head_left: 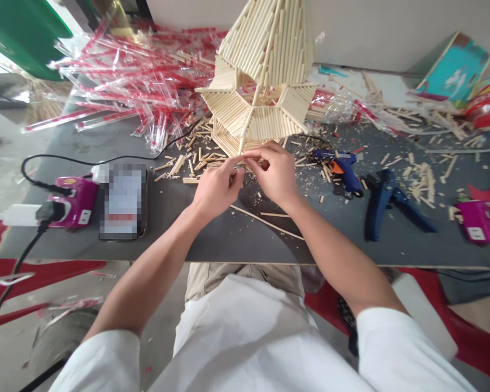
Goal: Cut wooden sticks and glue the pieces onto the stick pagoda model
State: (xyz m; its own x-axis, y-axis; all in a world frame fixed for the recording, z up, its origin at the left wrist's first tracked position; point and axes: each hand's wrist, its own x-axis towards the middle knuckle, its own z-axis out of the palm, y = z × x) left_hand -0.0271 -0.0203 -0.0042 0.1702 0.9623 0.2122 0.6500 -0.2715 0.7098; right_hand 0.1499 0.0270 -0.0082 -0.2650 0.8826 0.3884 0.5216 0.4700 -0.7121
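A pale structure of thin wooden sticks (265, 122), with a tall pointed upper part and slatted panels, stands on the dark table. At its lower front tip my left hand (218, 185) and my right hand (273, 171) meet, fingertips together. Both hands have their fingers closed in a pinch. Whatever lies between the fingertips is too small or hidden to name. Short cut sticks (179, 165) lie scattered around the base, and a long thin stick (269, 223) rests on the table below the hands.
Clear-and-red plastic wrappers (147, 81) heap at the back left. A phone (123, 201) and a purple power socket (75, 201) with cables are on the left. A blue glue gun (345, 169), a blue cutter (386, 198) and another purple socket (479, 220) are on the right.
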